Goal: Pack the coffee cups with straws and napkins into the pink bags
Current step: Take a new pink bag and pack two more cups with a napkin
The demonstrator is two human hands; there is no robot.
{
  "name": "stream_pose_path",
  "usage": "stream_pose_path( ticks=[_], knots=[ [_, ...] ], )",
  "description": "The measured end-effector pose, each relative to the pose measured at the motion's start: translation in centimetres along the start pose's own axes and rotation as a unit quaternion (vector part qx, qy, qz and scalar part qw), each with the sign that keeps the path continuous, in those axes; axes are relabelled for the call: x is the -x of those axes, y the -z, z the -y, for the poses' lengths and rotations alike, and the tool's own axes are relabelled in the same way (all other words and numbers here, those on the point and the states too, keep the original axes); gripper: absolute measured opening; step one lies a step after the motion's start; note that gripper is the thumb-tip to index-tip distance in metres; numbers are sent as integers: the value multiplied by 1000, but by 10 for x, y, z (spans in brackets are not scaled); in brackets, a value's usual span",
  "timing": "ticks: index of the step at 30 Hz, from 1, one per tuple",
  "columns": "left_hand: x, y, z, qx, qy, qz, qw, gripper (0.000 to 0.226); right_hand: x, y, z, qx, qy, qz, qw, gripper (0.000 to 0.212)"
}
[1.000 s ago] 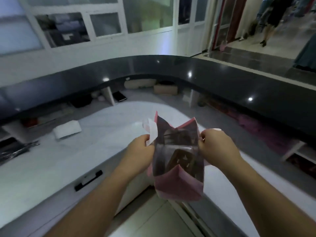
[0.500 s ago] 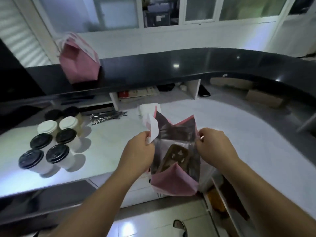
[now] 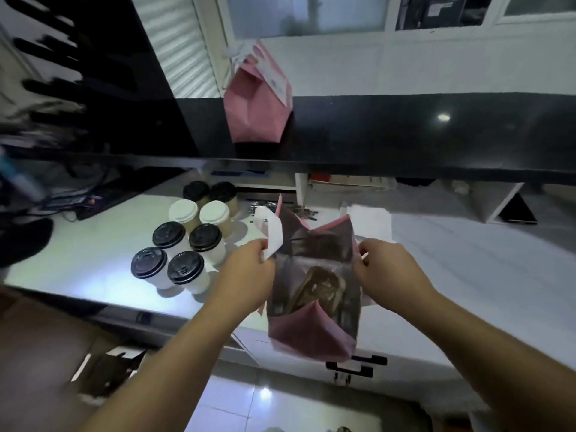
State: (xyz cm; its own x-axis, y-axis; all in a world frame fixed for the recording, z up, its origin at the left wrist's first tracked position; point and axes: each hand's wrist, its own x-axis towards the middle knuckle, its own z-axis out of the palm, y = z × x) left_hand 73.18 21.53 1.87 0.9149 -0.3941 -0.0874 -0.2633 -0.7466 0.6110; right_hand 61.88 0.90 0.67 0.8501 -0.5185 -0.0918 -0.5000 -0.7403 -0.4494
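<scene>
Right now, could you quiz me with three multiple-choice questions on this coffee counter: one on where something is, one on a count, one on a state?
1. Where is the second pink bag?
A. On the dark upper ledge
B. On the floor
C. Among the cups

2. How many cups stand on the white counter?
A. Four
B. Eight
C. Twelve

3. How is the pink bag in the hands?
A. Folded flat
B. Taped shut
C. Held open at the top

Answers:
1. A, it sits on the dark ledge above the counter.
2. B, six dark lids and two white ones show.
3. C, the left hand and right hand each pinch an edge, so the inside shows.
</scene>
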Motion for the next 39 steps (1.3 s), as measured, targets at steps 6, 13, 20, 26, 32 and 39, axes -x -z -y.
stream_pose_path(
  ticks=[6, 13, 20, 26, 32, 39],
  knots=[
    [-42, 17, 23, 2, 11, -17, 1000, 30, -47, -8, 28, -35, 1, 13, 999, 21],
    [-97, 34, 59, 9, -36, 26, 999, 15, -74, -36, 58, -41, -47, -25, 998, 22],
    [-131, 36, 94, 58, -80, 112, 989, 35, -86, -65, 79, -25, -98, -68, 993, 29],
    [-133, 46, 105, 130, -83, 232, 960, 66, -85, -71, 86, -19, -108, -64, 992, 27],
    [-137, 65, 159, 18, -67, 168, 983, 62, -82, -68, 83, -57, -90, -54, 993, 24],
    [-131, 53, 221, -242, 0, 89, 966, 78, -85, -72, 83, -63, -70, -70, 993, 15]
  ],
)
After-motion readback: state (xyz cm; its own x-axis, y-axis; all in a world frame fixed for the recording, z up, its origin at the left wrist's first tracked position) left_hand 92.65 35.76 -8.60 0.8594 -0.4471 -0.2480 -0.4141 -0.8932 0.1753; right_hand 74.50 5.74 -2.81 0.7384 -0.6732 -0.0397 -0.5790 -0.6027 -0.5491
